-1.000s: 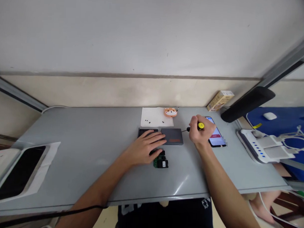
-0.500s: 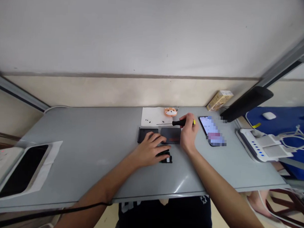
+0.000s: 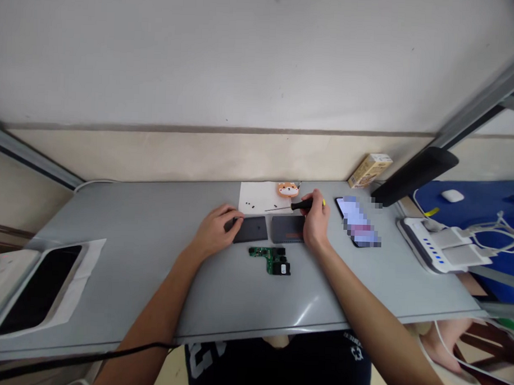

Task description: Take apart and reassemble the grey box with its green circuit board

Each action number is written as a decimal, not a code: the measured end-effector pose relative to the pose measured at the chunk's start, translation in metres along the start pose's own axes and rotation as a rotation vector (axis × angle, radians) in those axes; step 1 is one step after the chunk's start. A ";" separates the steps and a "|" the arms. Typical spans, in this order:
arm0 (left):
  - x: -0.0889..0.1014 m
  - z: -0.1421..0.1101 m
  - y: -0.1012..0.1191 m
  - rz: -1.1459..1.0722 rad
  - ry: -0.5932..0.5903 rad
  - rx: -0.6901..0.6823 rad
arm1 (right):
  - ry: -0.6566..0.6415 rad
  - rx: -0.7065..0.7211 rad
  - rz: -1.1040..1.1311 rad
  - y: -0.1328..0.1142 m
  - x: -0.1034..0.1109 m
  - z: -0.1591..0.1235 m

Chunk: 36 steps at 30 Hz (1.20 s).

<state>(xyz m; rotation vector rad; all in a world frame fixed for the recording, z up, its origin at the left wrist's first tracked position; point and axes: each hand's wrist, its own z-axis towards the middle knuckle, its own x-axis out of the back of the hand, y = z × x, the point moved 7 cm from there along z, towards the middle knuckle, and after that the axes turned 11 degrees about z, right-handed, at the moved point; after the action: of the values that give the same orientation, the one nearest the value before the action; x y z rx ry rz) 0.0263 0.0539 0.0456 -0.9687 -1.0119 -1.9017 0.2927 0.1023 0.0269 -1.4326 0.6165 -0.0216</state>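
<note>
My left hand [image 3: 215, 231] is at the left end of a flat black plastic cover [image 3: 252, 230], its fingers closed about that edge. Between the fingers and thumb of my right hand [image 3: 317, 224] is a screwdriver [image 3: 301, 205] with a black and yellow handle, its thin shaft pointing left over white paper. Partly behind my right hand lies a second dark case half [image 3: 287, 229], beside the cover. A green circuit board [image 3: 271, 260] with black components rests just in front of both. Several tiny dark screws [image 3: 250, 204] are on the paper [image 3: 263, 191].
An orange animal-face case [image 3: 287, 189] sits at the paper's back. To the right are a lit phone [image 3: 357, 221], a small carton [image 3: 369, 170] and a power strip [image 3: 427, 246] with cables. A dark-screened device [image 3: 40, 289] lies far left. A person's leg shows below right.
My left hand has moved left and back, off the circuit board, to the left end of the black cover. The board is now uncovered. My right hand still holds the screwdriver almost unmoved.
</note>
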 end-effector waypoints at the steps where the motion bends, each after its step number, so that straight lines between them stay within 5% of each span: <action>1: -0.002 -0.001 -0.003 -0.031 -0.035 -0.009 | -0.003 0.003 0.000 -0.001 0.000 0.000; 13: -0.011 -0.001 -0.003 -0.211 -0.063 0.029 | -0.022 0.025 -0.007 -0.003 -0.002 -0.001; 36: -0.010 0.000 -0.008 -0.075 -0.009 -0.004 | -0.007 0.042 0.014 -0.005 -0.001 -0.004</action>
<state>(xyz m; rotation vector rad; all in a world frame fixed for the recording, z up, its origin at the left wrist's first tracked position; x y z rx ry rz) 0.0231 0.0597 0.0347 -0.9546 -1.0632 -1.9626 0.2918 0.0981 0.0324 -1.3874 0.6177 -0.0182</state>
